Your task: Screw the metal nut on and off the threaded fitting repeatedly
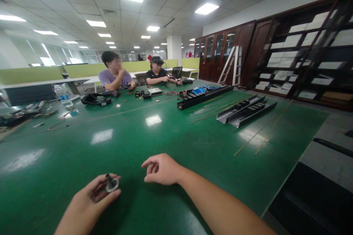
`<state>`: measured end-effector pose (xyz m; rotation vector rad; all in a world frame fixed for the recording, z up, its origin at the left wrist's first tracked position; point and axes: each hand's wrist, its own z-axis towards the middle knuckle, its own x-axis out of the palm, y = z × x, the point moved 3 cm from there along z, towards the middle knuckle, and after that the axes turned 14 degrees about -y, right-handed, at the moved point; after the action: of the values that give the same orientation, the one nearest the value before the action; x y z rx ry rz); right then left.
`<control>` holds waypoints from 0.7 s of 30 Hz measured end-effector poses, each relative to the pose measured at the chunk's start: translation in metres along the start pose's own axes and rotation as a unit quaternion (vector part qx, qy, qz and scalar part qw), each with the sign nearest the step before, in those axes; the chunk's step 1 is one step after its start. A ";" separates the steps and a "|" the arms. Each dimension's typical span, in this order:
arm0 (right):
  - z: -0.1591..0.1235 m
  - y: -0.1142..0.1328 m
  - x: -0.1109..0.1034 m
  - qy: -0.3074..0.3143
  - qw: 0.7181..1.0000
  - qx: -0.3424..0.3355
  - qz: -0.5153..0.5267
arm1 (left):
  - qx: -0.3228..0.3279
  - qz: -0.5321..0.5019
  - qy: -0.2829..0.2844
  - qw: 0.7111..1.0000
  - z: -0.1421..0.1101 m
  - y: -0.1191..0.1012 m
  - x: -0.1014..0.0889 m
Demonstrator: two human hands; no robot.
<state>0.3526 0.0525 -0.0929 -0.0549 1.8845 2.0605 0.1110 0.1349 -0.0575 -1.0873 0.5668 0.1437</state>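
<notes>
Well in from the right edge of the desk (143,139), my left hand (86,199) pinches the round metal part (112,185); my right hand (164,169), loosely curled, hovers to its right, apart from it.

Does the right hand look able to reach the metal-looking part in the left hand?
Probably yes: the right hand appears empty, the left hand holds the metal-looking part nearby, and nothing visible stands between them.
</notes>
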 end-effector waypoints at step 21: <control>-0.008 0.010 0.003 -0.009 0.984 -0.116 -0.138 | 0.148 0.085 0.055 0.984 -0.013 -0.005 0.051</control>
<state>0.3452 0.0453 -0.0849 -0.3342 1.5196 2.0650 0.1516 0.1125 -0.0833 -0.7606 0.7559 0.1424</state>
